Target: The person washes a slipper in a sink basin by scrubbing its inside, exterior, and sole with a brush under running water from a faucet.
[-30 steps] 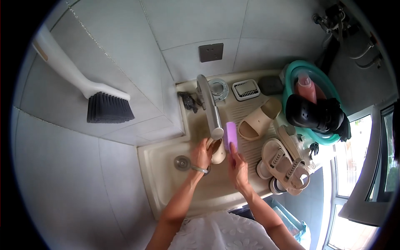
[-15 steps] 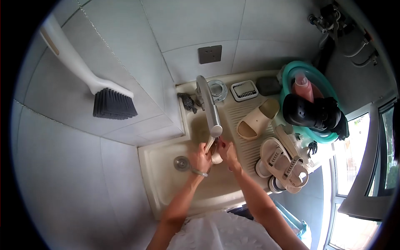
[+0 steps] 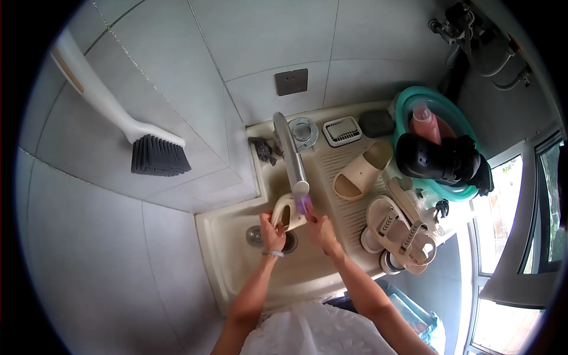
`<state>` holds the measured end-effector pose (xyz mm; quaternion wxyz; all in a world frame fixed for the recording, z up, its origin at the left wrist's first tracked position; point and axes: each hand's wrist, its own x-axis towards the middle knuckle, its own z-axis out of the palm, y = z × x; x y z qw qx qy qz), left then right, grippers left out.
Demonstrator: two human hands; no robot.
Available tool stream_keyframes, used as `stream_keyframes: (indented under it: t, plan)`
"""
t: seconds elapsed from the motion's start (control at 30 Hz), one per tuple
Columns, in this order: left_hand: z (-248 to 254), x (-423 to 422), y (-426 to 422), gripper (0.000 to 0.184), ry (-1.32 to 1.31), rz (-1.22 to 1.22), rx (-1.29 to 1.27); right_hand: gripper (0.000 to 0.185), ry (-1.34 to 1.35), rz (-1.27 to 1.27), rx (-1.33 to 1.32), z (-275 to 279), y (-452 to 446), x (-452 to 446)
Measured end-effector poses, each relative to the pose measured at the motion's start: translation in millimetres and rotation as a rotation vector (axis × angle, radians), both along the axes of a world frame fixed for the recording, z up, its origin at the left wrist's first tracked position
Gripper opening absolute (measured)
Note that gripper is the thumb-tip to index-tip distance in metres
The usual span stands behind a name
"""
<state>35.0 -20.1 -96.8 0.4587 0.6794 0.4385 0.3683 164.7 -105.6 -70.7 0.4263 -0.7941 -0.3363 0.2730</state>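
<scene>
In the head view my left hand (image 3: pixel 273 232) is closed around the edge of a beige slide slipper (image 3: pixel 294 220), which is tilted on its side over the sink basin (image 3: pixel 236 269). My right hand (image 3: pixel 321 231) grips a small purple brush (image 3: pixel 304 205), its head against the slipper's side just under the faucet (image 3: pixel 291 157). The brush's handle is mostly hidden by the fingers. A matching beige slipper (image 3: pixel 362 171) lies on the ribbed draining board to the right.
Beige sandals (image 3: pixel 397 231) are piled on the right of the sink. Behind them a teal basin (image 3: pixel 408 100) holds a pink bottle (image 3: pixel 426 124) and black shoes (image 3: pixel 423 158). A soap dish (image 3: pixel 342 131) sits at the back. A large white-handled brush (image 3: pixel 160 155) is at the left wall.
The slipper has turned and moved slightly left with my left hand, so its opening shows more. The purple brush head has come into view at its side. A drain opening is now visible beneath.
</scene>
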Motion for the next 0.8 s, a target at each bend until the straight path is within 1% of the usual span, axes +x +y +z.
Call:
stream_keyframes:
  t: [0.03,0.07,0.1,0.13,0.17,0.2,0.23,0.27,0.33,0.4,0.43,0.47,0.53,0.6,0.63,0.67,0.7,0.77,0.8]
  plan:
    - [6,-9,0,0.039,0.103,-0.028,-0.046,0.036,0.039,-0.017,0.037,-24,-3,6]
    - [10,-15,2,0.043,0.203,-0.054,-0.085,0.036,0.076,-0.033,0.08,-35,-5,10]
    - [7,-17,-1,0.058,0.15,-0.088,-0.105,0.035,0.068,-0.013,0.098,-31,-11,9]
    - [-8,-23,0,0.072,0.242,-0.148,-0.005,0.035,0.069,-0.005,0.094,-16,-14,3]
    - [-24,-26,0,0.074,0.277,-0.181,0.028,0.036,0.071,0.002,-0.017,0,-20,-4]
    - [-30,-28,-2,0.077,0.312,-0.218,0.061,0.036,0.073,0.005,-0.128,16,-24,-13]
    - [-24,-29,0,0.072,0.34,-0.314,-0.05,0.037,0.018,0.042,-0.136,26,-29,-26]
    - [-18,-29,-1,0.065,0.418,-0.356,-0.161,0.037,0.018,0.039,-0.139,31,-34,-35]
    - [-23,-33,-2,0.06,0.363,-0.41,-0.148,0.041,0.036,0.094,-0.096,33,-40,-45]
    - [-31,-35,-2,0.059,0.335,-0.417,-0.119,0.043,0.027,0.134,-0.085,30,-43,-48]
    - [-30,-36,-3,0.059,0.306,-0.416,-0.094,0.043,-0.031,0.131,-0.112,24,-37,-43]
    - [-30,-37,-6,0.059,0.315,-0.417,-0.109,0.043,-0.084,0.131,-0.148,12,-31,-35]
    - [-9,-26,-4,0.059,0.377,-0.334,-0.235,0.044,-0.041,0.112,-0.183,9,-22,-27]
    - [-12,-26,-1,0.059,0.399,-0.288,-0.212,0.043,0.067,0.1,-0.08,24,-21,-31]
    - [-9,-25,2,0.057,0.498,-0.311,-0.153,0.045,0.008,0.163,-0.092,29,-28,-41]
    - [-7,-23,3,0.055,0.599,-0.333,-0.097,0.045,-0.016,0.166,-0.031,34,-33,-51]
    - [-4,-23,0,0.055,0.602,-0.337,-0.106,0.045,-0.041,0.17,0.029,41,-38,-62]
    - [-1,-12,-3,0.05,0.613,-0.323,-0.094,0.043,-0.047,0.139,0.056,35,-36,-57]
    - [0,-7,-5,0.047,0.619,-0.316,-0.089,0.041,-0.046,0.127,0.022,27,-27,-43]
